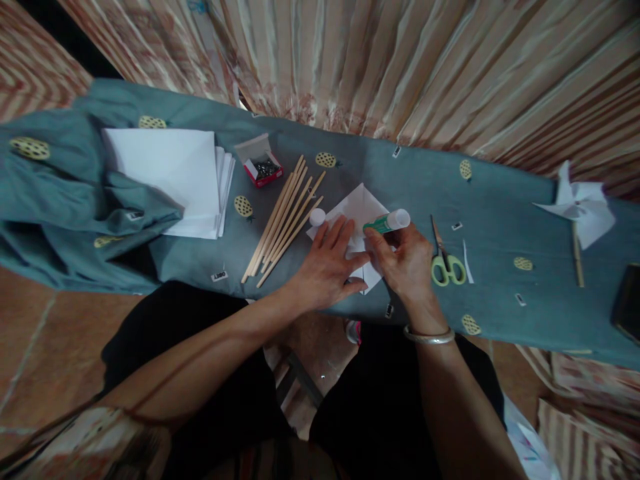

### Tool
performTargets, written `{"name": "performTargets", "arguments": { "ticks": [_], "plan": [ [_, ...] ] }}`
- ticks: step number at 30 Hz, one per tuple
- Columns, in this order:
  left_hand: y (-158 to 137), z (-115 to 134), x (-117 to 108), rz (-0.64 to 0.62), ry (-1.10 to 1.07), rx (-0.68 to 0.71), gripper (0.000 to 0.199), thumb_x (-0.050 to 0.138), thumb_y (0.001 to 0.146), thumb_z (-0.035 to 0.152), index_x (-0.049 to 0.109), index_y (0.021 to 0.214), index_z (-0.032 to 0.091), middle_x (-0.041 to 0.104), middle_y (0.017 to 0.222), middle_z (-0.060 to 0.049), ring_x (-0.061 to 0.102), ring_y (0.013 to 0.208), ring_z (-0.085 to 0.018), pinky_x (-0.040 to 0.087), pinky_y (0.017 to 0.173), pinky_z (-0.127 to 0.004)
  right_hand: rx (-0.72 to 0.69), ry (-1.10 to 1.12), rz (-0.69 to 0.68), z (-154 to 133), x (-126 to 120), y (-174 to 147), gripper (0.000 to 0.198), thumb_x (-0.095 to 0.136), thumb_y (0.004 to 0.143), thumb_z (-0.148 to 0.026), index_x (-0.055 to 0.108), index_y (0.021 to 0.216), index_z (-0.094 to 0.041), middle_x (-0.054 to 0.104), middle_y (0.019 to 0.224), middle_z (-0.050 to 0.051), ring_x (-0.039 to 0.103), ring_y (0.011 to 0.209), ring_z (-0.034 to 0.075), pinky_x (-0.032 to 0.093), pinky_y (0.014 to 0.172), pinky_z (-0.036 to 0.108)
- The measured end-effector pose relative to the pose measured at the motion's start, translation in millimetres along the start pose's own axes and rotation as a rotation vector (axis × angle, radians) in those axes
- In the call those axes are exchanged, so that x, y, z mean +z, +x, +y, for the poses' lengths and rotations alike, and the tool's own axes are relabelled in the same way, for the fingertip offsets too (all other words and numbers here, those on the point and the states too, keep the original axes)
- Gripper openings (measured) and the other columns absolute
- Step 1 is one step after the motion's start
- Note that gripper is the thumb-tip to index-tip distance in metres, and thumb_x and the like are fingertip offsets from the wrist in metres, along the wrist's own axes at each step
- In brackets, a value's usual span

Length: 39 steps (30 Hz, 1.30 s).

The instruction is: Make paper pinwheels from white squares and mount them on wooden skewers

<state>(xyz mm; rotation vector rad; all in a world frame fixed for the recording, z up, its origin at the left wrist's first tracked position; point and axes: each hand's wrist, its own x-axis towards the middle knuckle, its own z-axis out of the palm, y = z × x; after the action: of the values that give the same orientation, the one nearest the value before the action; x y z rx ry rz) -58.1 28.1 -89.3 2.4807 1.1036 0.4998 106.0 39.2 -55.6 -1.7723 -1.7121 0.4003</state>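
A square of white paper (361,200) with cut or folded lines lies on the cloth in front of me. My left hand (334,261) rests flat on its left part, fingers spread. In my right hand (403,259) is a green and white glue stick (385,222), tilted, its inner end over the middle of the paper. Whether the glue touches the paper is hard to make out. A round white cap (317,217) sits by the paper's left corner, close to my left fingertips. Scissors with green handles (447,263) lie right of my right hand.
Several wooden sticks (285,223) lie left of the paper, below an open red box of small metal pins (263,167). A stack of white paper (165,177) is farther left. A paper pinwheel (580,207) and a dark object (627,303) lie at the right. A paper strip (467,262) is beside the scissors.
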Motion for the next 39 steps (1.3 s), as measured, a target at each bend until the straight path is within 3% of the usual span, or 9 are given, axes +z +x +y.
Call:
{"name": "performTargets", "arguments": {
  "ticks": [11, 19, 22, 26, 30, 35, 39],
  "plan": [
    [-0.2, -2.2, 1.5, -0.006, -0.011, 0.007, 0.056, 0.066, 0.083, 0.051, 0.058, 0.132, 0.025, 0.022, 0.161, -0.014, 0.016, 0.148, -0.041, 0.016, 0.116, -0.065, -0.008, -0.01, -0.031, -0.2, -1.3, -0.6, 0.032, 0.063, 0.082, -0.049, 0.068, 0.083, -0.018, 0.072, 0.07, 0.005, 0.066, 0.062, 0.021, 0.049, 0.06, 0.033],
    [-1.2, -4.5, 3.6, 0.023, -0.035, 0.022, 0.059, 0.069, 0.082, 0.049, 0.054, 0.136, 0.031, 0.021, 0.162, -0.01, 0.014, 0.149, -0.041, 0.015, 0.116, -0.066, 0.043, 0.078, -0.076, 9.7, -7.4, -1.9, 0.032, 0.066, 0.08, -0.049, 0.069, 0.085, -0.017, 0.071, 0.07, 0.004, 0.065, 0.061, 0.02, 0.049, 0.061, 0.034],
    [-1.2, -4.2, 2.2, 0.024, -0.04, 0.016, 0.058, 0.07, 0.081, 0.047, 0.056, 0.134, 0.03, 0.02, 0.163, -0.01, 0.013, 0.149, -0.04, 0.015, 0.116, -0.065, 0.11, 0.288, -0.012, 16.0, -7.1, -0.2, 0.029, 0.071, 0.077, -0.046, 0.07, 0.084, -0.019, 0.072, 0.074, 0.003, 0.066, 0.066, 0.018, 0.053, 0.067, 0.034],
    [-1.7, -4.3, 1.9, 0.027, -0.046, 0.013, 0.057, 0.071, 0.08, 0.048, 0.058, 0.132, 0.028, 0.02, 0.163, -0.011, 0.012, 0.149, -0.04, 0.014, 0.117, -0.064, 0.259, 0.755, 0.138, 19.1, -8.4, 4.2, 0.028, 0.08, 0.07, -0.044, 0.07, 0.079, -0.02, 0.072, 0.073, -0.001, 0.066, 0.063, 0.013, 0.057, 0.067, 0.029],
    [-3.0, -3.3, 0.3, 0.039, -0.022, 0.042, 0.058, 0.068, 0.082, 0.048, 0.055, 0.134, 0.027, 0.025, 0.161, -0.013, 0.013, 0.15, -0.038, 0.015, 0.117, -0.063, 0.44, 1.102, 0.148, 19.8, -13.8, 7.6, 0.026, 0.085, 0.066, -0.034, 0.071, 0.081, -0.017, 0.073, 0.072, -0.002, 0.068, 0.062, 0.01, 0.059, 0.067, 0.023],
    [-2.3, -5.9, -17.5, 0.085, 0.024, 0.128, 0.047, 0.061, 0.09, 0.041, 0.057, 0.132, 0.021, 0.043, 0.15, -0.016, 0.03, 0.144, -0.032, 0.027, 0.116, -0.056, 0.537, 1.32, 0.106, 22.0, -17.1, 9.4, 0.019, 0.081, 0.071, -0.03, 0.069, 0.078, -0.016, 0.074, 0.072, 0.001, 0.072, 0.068, 0.013, 0.061, 0.075, 0.025],
    [0.3, -20.5, -37.9, 0.189, 0.107, 0.015, 0.036, 0.052, 0.094, 0.026, 0.059, 0.129, 0.019, 0.053, 0.139, -0.013, 0.042, 0.134, -0.029, 0.035, 0.112, -0.05, 0.617, 1.42, 0.083, 20.7, -17.6, 7.3, 0.018, 0.079, 0.074, -0.032, 0.067, 0.076, -0.019, 0.074, 0.069, 0.0, 0.072, 0.068, 0.013, 0.061, 0.074, 0.024]
  ]
}}
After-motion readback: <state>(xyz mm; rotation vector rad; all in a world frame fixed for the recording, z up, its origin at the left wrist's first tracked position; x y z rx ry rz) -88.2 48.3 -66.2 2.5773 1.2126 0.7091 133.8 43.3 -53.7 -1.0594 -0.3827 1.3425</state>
